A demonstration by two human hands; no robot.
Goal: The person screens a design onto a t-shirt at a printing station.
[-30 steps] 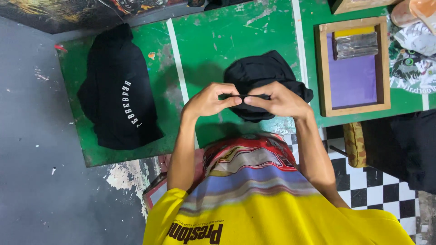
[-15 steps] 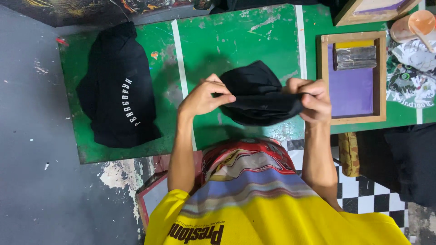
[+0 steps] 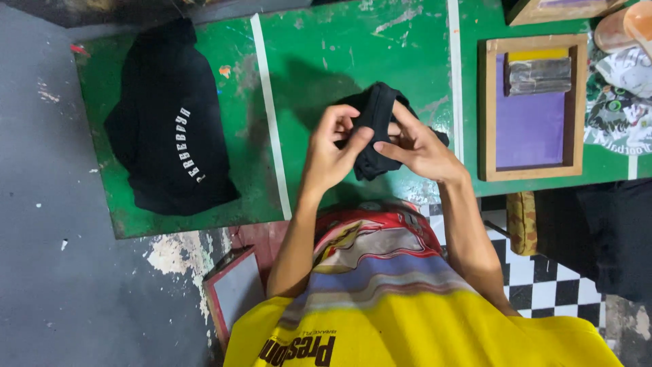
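**Hands bunching a black cloth over a green table**

Hands meet at the centre of the frame, seen from above, over a worn green table (image 3: 326, 41) painted with white lines. The left hand (image 3: 333, 153) and the right hand (image 3: 421, 146) both close their fingers on a small black garment (image 3: 377, 119), gathered into a crumpled bundle between them. The left hand's fingers pinch the cloth's lower edge from the left; the right hand's fingers press on it from the right, fingertips nearly touching the left hand's. Most of the bundle lies above and slightly right of the two grips, toward the top of the frame, with a dark corner poking out at the right behind the right hand. Its long axis runs roughly from upper centre down to lower centre. Both hands are about equally close to it; whether it rests on the table or is lifted clear cannot be told.

At upper left lies a second black garment with white lettering (image 3: 170, 122), flat and well apart from the hands. At the right sits a wooden-framed screen with a purple mesh (image 3: 533, 109), a squeegee resting at its upper end. A checkered floor shows at lower right.
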